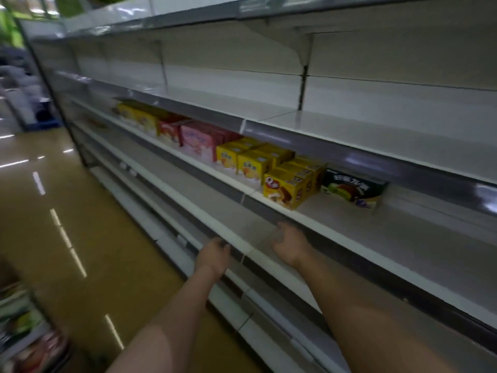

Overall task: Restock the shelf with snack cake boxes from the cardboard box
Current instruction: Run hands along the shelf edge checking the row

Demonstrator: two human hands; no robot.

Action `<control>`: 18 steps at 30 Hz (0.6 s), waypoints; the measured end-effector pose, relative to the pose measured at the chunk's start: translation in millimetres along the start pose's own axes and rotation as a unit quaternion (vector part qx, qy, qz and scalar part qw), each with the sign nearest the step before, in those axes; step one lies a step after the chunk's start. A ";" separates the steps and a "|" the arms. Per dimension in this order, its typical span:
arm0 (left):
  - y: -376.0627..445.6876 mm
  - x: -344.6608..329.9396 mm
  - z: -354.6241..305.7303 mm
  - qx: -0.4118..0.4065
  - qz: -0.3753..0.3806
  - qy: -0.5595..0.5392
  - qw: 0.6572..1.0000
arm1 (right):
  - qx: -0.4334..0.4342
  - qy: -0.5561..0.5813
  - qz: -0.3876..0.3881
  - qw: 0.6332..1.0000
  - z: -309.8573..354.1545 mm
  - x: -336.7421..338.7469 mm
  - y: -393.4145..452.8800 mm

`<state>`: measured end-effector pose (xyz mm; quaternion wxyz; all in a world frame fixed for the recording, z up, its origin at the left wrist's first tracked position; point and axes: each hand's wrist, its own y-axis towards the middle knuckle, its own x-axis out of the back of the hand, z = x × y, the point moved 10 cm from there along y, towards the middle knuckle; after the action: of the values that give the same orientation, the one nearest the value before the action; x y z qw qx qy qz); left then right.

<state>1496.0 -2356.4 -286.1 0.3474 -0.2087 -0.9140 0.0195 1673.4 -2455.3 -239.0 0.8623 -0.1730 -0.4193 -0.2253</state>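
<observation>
Shelf [336, 227]: long white run crossing the frame from upper left to lower right, several tiers; middle tier carries the boxes.
Snack boxes: in a row on that tier at frame centre, from left to right yellow boxes [139, 118], red box [169, 129], pink box [197, 142], more yellow boxes [248, 164], orange-yellow boxes [287, 188], then a dark box [352, 191] standing apart at the right end (tilted slightly, printed face outward).
Left hand [213, 255]: lower centre, at the front edge of the tier below the boxes; fingers curled over the white lip, touching it, holding no box.
Right hand [291, 244]: just right of the left, over the same lower tier; fingers loosely spread and relaxed, holding nothing, tips near the underside of the boxes' tier.
Forearms: both bare, reaching up from the bottom of the frame.
Floor [88, 238]: tan, glossy, with light streaks, left half.
Other goods [24, 332]: blurred packets, lower left corner.
</observation>
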 end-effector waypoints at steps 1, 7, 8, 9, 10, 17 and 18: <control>-4.0 15.6 25.6 0.022 -0.011 0.005 1.000 | 0.013 -0.005 0.013 1.000 14.1 -17.1 -2.7; -49.0 116.5 181.1 0.148 -0.084 0.023 0.985 | 0.097 -0.053 0.136 0.985 100.2 -144.2 -36.5; -62.4 135.2 208.6 0.166 -0.095 0.029 0.981 | 0.107 -0.058 0.160 0.980 117.7 -170.2 -45.1; -75.0 150.9 230.3 0.180 -0.103 0.041 0.978 | 0.114 -0.064 0.180 0.975 132.2 -191.8 -53.3; -88.5 169.0 257.1 0.193 -0.111 0.053 0.973 | 0.119 -0.073 0.201 0.970 149.4 -218.2 -62.0; -167.0 260.5 408.9 0.290 -0.157 0.042 0.943 | 0.165 -0.129 0.301 0.930 247.1 -367.9 -110.6; -175.1 270.0 428.9 0.301 -0.165 0.026 0.939 | 0.178 -0.148 0.306 0.923 260.5 -387.2 -117.7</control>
<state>974.3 -2362.6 -410.2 0.4157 0.0587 -0.8777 0.2311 1230.8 -2332.9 -382.9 0.8339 -0.1678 -0.5020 0.1564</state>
